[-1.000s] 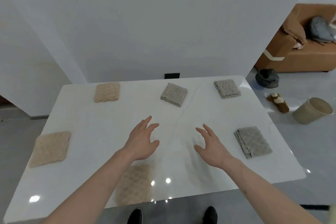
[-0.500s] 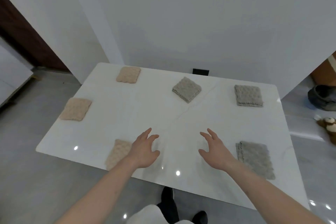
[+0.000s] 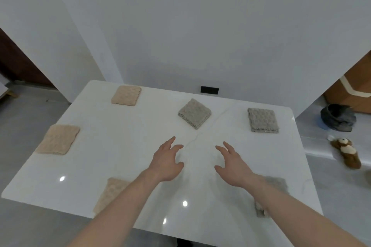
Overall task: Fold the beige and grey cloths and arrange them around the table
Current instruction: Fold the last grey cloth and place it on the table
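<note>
While both hands hover over the middle of the white tabletop, the left hand and right hand are spread, fingers relaxed, holding nothing. Folded beige cloths: far left, left edge, near edge. Folded grey cloths: far middle, far right, near right, partly hidden by the forearm.

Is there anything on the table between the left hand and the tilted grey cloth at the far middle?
Nothing visible: only bare white tabletop lies between the left hand and the tilted grey cloth.
</note>
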Demonstrator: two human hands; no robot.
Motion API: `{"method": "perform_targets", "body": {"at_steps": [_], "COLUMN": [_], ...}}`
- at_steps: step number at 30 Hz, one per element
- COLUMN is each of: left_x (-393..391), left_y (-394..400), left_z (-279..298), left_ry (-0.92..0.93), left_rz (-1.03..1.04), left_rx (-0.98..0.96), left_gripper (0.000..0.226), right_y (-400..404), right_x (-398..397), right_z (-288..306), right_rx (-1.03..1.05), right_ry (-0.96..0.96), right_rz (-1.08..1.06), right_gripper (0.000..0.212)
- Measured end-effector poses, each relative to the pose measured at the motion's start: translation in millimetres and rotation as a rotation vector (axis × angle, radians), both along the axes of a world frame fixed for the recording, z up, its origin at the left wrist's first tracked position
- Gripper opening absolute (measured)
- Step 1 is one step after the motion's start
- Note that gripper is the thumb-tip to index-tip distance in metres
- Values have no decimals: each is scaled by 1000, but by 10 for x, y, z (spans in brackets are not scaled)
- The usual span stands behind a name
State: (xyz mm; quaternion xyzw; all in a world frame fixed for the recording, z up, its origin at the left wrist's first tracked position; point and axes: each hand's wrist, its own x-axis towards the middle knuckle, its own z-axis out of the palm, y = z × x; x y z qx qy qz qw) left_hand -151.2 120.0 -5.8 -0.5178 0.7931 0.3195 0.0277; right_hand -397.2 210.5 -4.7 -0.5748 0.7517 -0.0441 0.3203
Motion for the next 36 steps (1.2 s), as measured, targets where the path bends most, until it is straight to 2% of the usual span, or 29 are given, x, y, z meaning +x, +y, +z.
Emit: {"method": "perform_targets", "body": {"at_steps": [8,21,30,36], "left_x": [-443,-854,-920,-959], "left_y": [-640,-1317,-1870,-2178], "left_z": [-20,-561,-974,-1251], "left_ry": [-80,-199,-234,-222], "left_rz": [-65,72,85,-2], "left_rx": [-35,0,-44,-81], "left_gripper": [67,75,82,82], "right_y": [-449,-1388,-2044,-2308], "right_x": [-412,-797,-650,-431], "right_z": [-75,-481,-1013,-1341], "right_rx": [-2,-13,-12,-7], "right_ry": [25,26,18,31], "right_rz": [-18,84,94,78], "right_gripper": [72,74,76,80]}}
